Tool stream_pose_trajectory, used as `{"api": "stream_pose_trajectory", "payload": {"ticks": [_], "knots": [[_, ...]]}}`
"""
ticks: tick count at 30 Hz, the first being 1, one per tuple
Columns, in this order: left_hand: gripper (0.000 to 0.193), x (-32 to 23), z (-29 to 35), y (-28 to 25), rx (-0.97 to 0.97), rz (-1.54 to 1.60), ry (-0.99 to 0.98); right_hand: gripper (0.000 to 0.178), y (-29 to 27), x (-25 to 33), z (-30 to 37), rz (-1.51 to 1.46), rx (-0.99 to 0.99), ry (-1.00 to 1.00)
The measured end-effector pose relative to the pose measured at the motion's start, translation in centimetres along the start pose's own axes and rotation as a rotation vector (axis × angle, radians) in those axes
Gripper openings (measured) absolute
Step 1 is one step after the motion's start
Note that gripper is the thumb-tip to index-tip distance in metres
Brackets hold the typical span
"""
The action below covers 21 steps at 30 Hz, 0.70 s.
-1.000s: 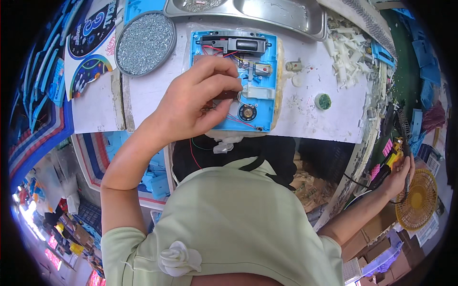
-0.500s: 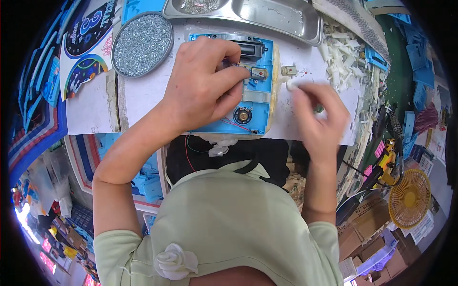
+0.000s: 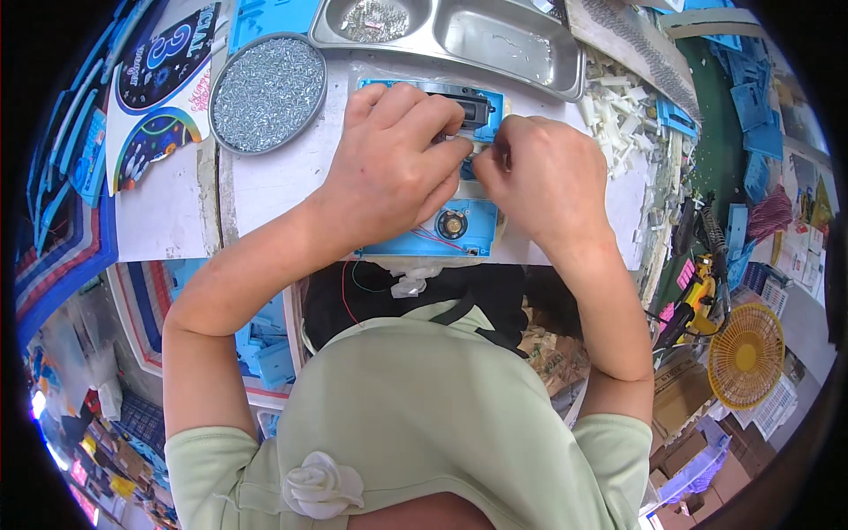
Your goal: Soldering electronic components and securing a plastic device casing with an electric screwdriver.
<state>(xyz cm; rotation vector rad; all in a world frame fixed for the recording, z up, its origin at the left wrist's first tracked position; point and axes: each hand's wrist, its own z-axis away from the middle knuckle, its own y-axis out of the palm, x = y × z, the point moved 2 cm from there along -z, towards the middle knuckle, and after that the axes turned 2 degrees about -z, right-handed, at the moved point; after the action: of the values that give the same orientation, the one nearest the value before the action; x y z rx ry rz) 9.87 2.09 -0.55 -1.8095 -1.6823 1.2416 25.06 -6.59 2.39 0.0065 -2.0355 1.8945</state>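
A light-blue plastic casing (image 3: 481, 228) lies on the white worktop in front of me. It holds a black rectangular part (image 3: 475, 108) at its far end and a round speaker (image 3: 452, 224) with thin red wires near my side. My left hand (image 3: 393, 163) lies over the casing's left half, fingertips pinched at its middle; what they grip is hidden. From the right, my right hand (image 3: 549, 172) meets it there, thumb and forefinger closed together. A whitish bit shows between the two hands' fingertips. The small motor unit in the casing is covered by my fingers.
A round tray of small screws (image 3: 268, 93) stands at the left, beside printed sheets (image 3: 159, 110). Behind the casing is a steel divided tray (image 3: 512, 49) with small metal pieces. White plastic parts (image 3: 618, 115) are heaped on the right. A yellow fan (image 3: 746, 355) stands lower right.
My right hand has moved left from the bare worktop to the casing's middle, bringing a small white part to the left fingertips. The loose motor piece beside the casing is now hidden.
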Motion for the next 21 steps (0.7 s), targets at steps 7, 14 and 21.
{"api": "stream_pose_trajectory", "payload": {"ticks": [7, 14, 21], "knots": [[0.028, 0.0, 0.2, 0.1, 0.016, 0.013, 0.002, 0.019, 0.5, -1.2, 0.8, -0.357, 0.039, 0.215], [0.022, -0.4, -0.1, 0.1, 0.058, -0.026, 0.004, 0.008, 0.5, 2.0, 0.4, 0.216, -0.006, -0.16], [0.028, -0.7, -0.5, -0.1, 0.07, 0.013, -0.019, 0.015, -0.8, -1.1, -0.6, -0.135, 0.196, 0.002]]}}
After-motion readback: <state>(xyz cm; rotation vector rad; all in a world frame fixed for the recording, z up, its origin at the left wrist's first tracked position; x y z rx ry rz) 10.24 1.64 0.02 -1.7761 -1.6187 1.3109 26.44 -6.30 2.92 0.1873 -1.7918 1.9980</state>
